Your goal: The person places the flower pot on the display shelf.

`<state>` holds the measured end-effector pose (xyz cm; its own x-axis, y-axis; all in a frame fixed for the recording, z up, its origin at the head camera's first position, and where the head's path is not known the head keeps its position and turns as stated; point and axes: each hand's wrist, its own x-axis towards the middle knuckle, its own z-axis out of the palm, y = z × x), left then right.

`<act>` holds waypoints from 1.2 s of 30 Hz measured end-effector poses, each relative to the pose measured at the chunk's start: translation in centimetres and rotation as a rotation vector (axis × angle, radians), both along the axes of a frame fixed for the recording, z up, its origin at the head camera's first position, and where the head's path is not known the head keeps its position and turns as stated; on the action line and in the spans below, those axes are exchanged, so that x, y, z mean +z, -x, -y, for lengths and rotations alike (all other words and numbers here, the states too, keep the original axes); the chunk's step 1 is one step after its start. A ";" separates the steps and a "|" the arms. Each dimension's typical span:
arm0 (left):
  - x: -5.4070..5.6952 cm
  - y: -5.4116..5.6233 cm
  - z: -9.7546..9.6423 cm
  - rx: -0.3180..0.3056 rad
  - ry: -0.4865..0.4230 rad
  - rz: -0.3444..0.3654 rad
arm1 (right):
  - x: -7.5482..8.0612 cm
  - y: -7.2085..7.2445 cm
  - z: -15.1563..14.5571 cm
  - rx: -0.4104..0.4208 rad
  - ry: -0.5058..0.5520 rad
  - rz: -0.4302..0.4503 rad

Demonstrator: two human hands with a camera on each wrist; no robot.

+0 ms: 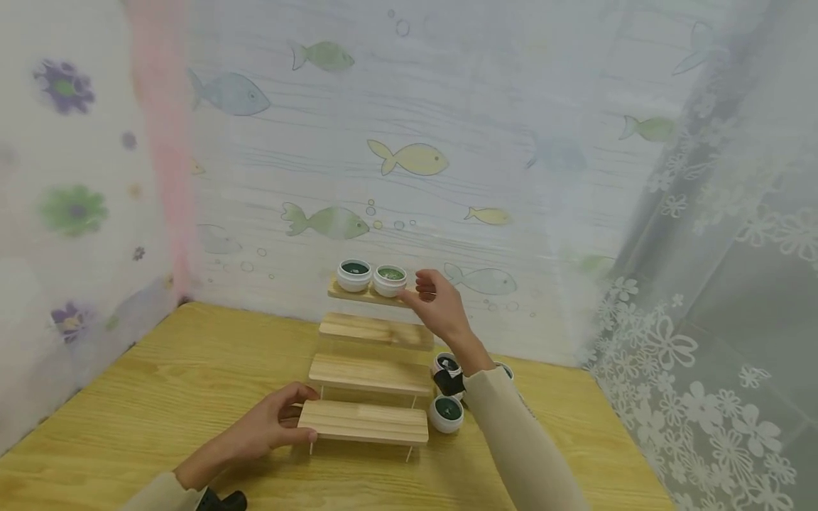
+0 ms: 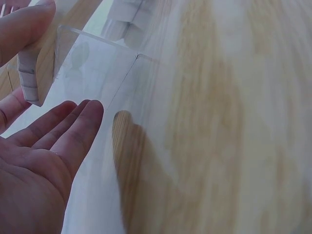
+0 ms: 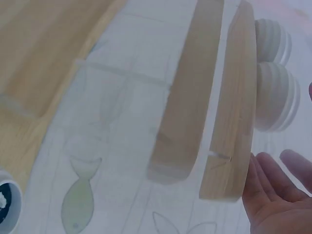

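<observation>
A four-step display stand of pale wooden boards with clear side panels (image 2: pixel 92 63) stands mid-table. My left hand (image 1: pixel 271 424) grips the left end of its lowest board (image 1: pixel 364 421), thumb on one side and a finger on the other. Two small white jars sit side by side on the top board (image 3: pixel 239 97): one with dark green contents (image 1: pixel 354 275), one with lighter green (image 1: pixel 389 280). By the lighter jar is my right hand (image 1: pixel 437 304), thumb near it, fingers loosely bent and holding nothing. In the right wrist view its fingers (image 3: pixel 268 180) are at that board's end.
More white jars stand on the wood-grain table (image 1: pixel 211 383) right of the stand, among them a front one with dark green contents (image 1: pixel 446 414); my right forearm partly hides the others. A fish-patterned curtain (image 1: pixel 255 170) hangs close behind the stand.
</observation>
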<state>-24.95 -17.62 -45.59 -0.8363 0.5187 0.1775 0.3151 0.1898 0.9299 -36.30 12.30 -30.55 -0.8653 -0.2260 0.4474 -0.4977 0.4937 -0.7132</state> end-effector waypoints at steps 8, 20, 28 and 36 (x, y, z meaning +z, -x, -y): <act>0.0 -0.1 0.1 0.005 0.002 -0.009 | -1.3 -2.4 -2.6 0.005 -0.007 -0.101; 0.0 -0.1 0.0 0.003 0.004 -0.009 | -3.9 -5.7 -6.0 -0.046 0.018 -0.166; 0.2 -0.1 -0.1 -0.002 0.003 -0.002 | -6.0 -6.9 -7.7 -0.069 0.057 -0.160; 0.0 0.1 -0.1 -0.015 -0.021 0.002 | -8.3 -7.9 -8.6 -0.098 0.038 -0.112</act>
<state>-25.00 -17.52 -45.56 -0.8289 0.5275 0.1862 0.3155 0.1659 0.9343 -28.41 20.88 -38.82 -0.8264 -0.1243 0.5492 -0.5262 0.5175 -0.6748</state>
